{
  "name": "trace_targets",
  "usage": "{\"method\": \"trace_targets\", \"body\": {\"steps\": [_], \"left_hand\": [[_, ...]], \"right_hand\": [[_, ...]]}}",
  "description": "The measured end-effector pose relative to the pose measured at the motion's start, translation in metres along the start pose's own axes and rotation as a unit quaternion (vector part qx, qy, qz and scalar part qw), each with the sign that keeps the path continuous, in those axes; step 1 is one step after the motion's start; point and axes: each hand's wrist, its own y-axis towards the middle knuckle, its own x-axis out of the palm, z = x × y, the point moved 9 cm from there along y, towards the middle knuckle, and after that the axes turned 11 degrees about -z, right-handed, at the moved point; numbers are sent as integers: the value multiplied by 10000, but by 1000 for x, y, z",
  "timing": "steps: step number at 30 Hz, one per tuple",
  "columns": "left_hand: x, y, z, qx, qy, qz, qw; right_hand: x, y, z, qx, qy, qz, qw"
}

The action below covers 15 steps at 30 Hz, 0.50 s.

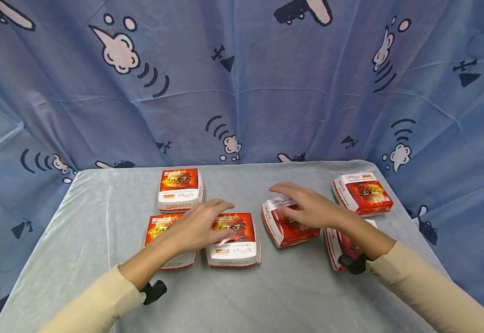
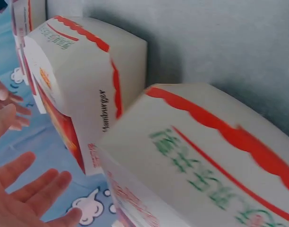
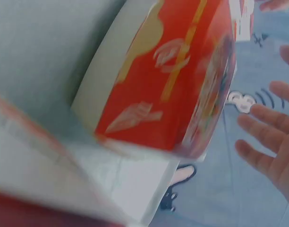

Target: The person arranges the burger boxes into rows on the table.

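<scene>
My left hand (image 1: 200, 226), fingers spread, hovers over the front-middle hamburger box (image 1: 237, 249) and the right edge of the front-left hamburger box (image 1: 153, 227). In the left wrist view, that hand's fingers (image 2: 50, 191) stand apart from the box walls. My right hand (image 1: 310, 207) is above a hamburger box (image 1: 285, 233) turned at an angle, covering part of its lid. Spread fingers (image 3: 267, 132) show in the right wrist view, with a gap to the red box (image 3: 144, 90). Neither hand holds anything.
Another hamburger box (image 1: 179, 190) lies behind the left pair. At the right are a back hamburger box (image 1: 368, 196) and a front one (image 1: 334, 249), partly hidden under my right forearm. The grey cloth-covered table (image 1: 242, 300) meets a blue patterned curtain (image 1: 242, 92) behind.
</scene>
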Motion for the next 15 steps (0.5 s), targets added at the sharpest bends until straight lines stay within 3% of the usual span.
{"method": "trace_targets", "body": {"steps": [9, 15], "left_hand": [[2, 15, 9, -21, -368, 36, 9993], [4, 25, 16, -6, -437, 13, 9990]], "right_hand": [[-3, -21, 36, 527, 74, -90, 9985], [0, -28, 47, 780, 20, -179, 9968]]}}
